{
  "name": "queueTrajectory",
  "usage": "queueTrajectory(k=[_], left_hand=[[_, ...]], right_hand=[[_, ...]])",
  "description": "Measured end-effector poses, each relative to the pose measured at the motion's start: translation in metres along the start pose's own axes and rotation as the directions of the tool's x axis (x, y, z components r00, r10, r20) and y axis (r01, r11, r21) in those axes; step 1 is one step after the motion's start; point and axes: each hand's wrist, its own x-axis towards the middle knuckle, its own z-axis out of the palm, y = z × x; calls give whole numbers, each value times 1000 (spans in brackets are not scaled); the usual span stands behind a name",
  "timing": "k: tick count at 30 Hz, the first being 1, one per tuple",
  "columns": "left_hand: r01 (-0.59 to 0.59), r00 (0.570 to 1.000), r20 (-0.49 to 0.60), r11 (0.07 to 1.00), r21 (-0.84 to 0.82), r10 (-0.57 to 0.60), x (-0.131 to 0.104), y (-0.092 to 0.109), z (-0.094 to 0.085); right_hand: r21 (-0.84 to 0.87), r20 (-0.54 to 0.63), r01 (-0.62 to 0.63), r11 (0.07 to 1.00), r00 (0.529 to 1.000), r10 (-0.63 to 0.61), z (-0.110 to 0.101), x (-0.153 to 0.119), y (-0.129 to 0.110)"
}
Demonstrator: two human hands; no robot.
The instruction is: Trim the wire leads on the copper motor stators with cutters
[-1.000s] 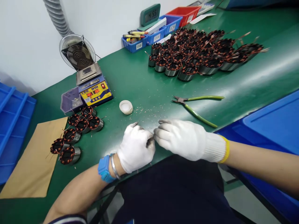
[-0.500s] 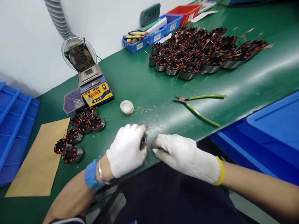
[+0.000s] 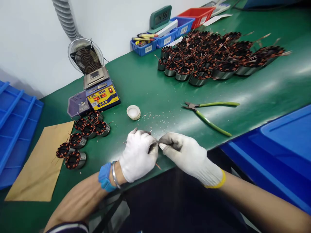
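My left hand [image 3: 140, 156], in a white glove with dark-stained fingertips, is closed around a wound motor stator that the fingers now almost wholly hide. A copper wire lead [image 3: 158, 166] pokes out below that hand. Fingertip to fingertip with it, my gloved right hand [image 3: 186, 153] pinches at a thin wire end by the left thumb; the wire itself barely shows. Beyond the hands, copper bits [image 3: 155, 116] are scattered on the green table. Green-handled cutting pliers [image 3: 210, 116] lie with handles spread, right of the hands. A small white dish [image 3: 133, 112] stands ahead of my left hand.
Several stators [image 3: 88, 129] stand at the left by a brown paper sheet [image 3: 36, 165]. Behind them is a solder pot [image 3: 103, 97] with a yellow panel. Many more stators [image 3: 199, 76] crowd the back right. Blue bins [image 3: 145, 48] and a clock [image 3: 160, 17] line the wall.
Both hands have come together, my left one shifting right and turning over the stator, which was partly visible before. My right fingers now meet the left fingertips. The view has shifted slightly.
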Motion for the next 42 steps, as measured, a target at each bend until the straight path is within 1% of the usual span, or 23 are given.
queueTrajectory(k=[5,8,9,11,12,13,14,15,17,18,20,21,23,25,27,28,31,33,36,38,40,41,42], left_hand=[[27,1000,11,999,24,-27,0,-1,2],[36,999,14,999,26,-36,0,-2,3],[29,999,16,999,30,-30,0,-3,3],[9,1000,15,999,42,-9,0,-3,4],[3,1000,14,999,49,-4,0,-3,4],[1,1000,10,998,56,-1,0,-2,4],[-4,1000,3,998,61,4,1,-2,4],[-11,1000,-4,998,63,11,1,-2,4],[-34,999,-7,998,62,35,1,-3,4],[-47,999,-4,997,61,48,1,-3,4],[-59,998,6,996,61,58,1,-3,4],[-55,998,11,997,62,55,0,-2,4],[-48,999,15,997,67,47,0,-1,4],[-45,999,10,996,71,44,1,-1,4],[-49,999,5,996,77,49,2,-1,4],[-52,999,5,996,76,52,2,-1,4],[-58,998,31,996,70,56,2,-2,3],[-60,997,49,996,69,57,1,-2,3],[-59,997,47,996,71,56,1,-1,4],[-59,998,30,995,75,57,1,-1,5],[-64,998,21,995,75,62,1,-1,5],[-67,998,23,995,74,66,1,-1,5],[-69,997,31,995,74,67,1,-1,5]], right_hand=[[20,48,-95,995,994,94,0,-5,1],[-287,-25,232,930,968,-249,-8,-9,10],[-414,-35,390,822,896,-443,-12,-8,13],[-606,63,616,503,668,-741,-20,-3,16],[-645,149,670,368,582,-799,-23,0,16],[-656,220,693,300,555,-802,-24,4,16],[-647,260,692,319,594,-761,-24,7,14],[-616,265,663,424,682,-681,-23,10,12],[-457,257,455,764,890,-377,-18,15,9],[-347,284,290,892,939,-194,-16,16,8],[-213,368,61,975,930,22,-15,17,8],[-228,360,69,971,933,18,-17,17,9],[-396,292,306,866,936,-198,-24,18,10],[-560,342,581,591,811,-475,-32,19,10],[-563,450,712,420,690,-567,-35,20,8],[-533,456,700,475,710,-536,-34,21,6],[-375,369,397,838,893,-258,-23,21,1],[-280,381,212,936,920,-94,-18,19,1],[-412,320,337,847,923,-211,-22,17,5],[-555,336,557,618,830,-446,-29,16,9],[-578,430,691,434,710,-558,-32,15,10],[-565,436,688,455,718,-544,-31,15,9],[-545,405,628,555,777,-482,-29,15,8]])
